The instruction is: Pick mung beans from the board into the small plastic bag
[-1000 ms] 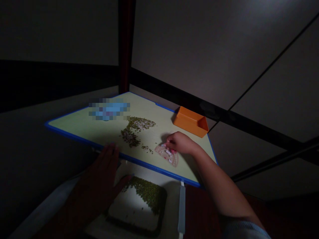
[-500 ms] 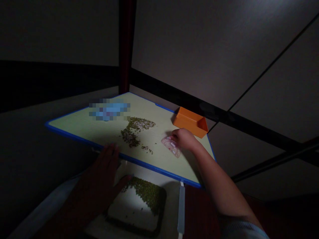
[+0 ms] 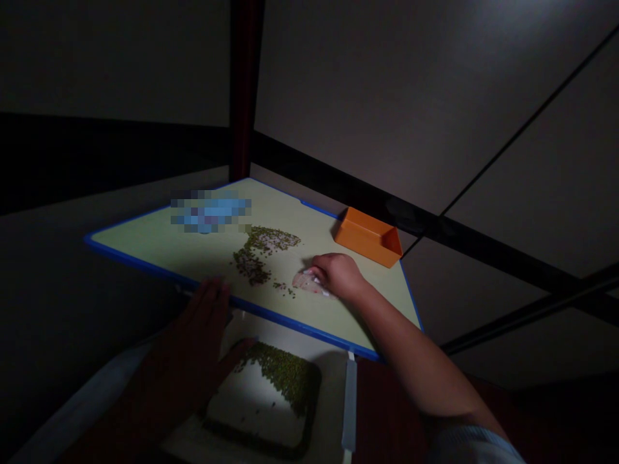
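Lying flatter to the left and partly covered, the pink-patterned protractor (image 3: 307, 281) has moved nearer the scattered green beans (image 3: 254, 258) than half a second ago. The right hand (image 3: 333, 274) pinches its upper edge, fingers curled narrow, on the blue-edged pale worktop (image 3: 169, 248). The orange tray (image 3: 370, 238) sits beyond. The left hand (image 3: 207, 322), fingers extended, rests by the near edge, above a container (image 3: 333, 386) of green beans; I cannot tell whether it grips anything.
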Demonstrator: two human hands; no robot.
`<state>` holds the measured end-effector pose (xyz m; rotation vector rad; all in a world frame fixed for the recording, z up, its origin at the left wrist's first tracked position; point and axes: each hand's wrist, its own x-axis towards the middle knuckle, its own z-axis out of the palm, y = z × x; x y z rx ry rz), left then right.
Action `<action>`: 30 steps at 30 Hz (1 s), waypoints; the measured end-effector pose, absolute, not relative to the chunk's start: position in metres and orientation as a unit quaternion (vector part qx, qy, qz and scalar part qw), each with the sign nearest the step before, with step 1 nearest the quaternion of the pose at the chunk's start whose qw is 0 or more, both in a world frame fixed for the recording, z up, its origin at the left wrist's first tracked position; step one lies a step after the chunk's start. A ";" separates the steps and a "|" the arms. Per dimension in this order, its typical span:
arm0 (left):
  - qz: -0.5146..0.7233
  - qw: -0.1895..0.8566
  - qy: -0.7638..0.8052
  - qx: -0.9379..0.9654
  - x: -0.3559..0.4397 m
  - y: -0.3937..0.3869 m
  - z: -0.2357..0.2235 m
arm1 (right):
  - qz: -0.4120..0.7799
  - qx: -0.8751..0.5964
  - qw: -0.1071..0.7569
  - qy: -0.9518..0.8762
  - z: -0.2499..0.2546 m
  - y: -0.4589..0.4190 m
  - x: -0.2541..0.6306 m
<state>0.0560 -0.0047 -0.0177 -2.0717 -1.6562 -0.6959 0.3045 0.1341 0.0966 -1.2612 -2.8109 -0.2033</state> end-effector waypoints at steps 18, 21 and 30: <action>-0.247 0.197 -0.590 -0.743 0.056 -0.004 -0.019 | 0.162 -0.357 0.050 -0.918 0.115 0.134 0.321; -0.244 0.184 -0.602 -0.737 0.056 -0.005 -0.019 | 0.194 -0.342 0.041 -0.918 0.114 0.132 0.320; -0.237 0.159 -0.612 -0.738 0.056 -0.006 -0.018 | 0.129 -0.365 0.020 -0.922 0.115 0.129 0.316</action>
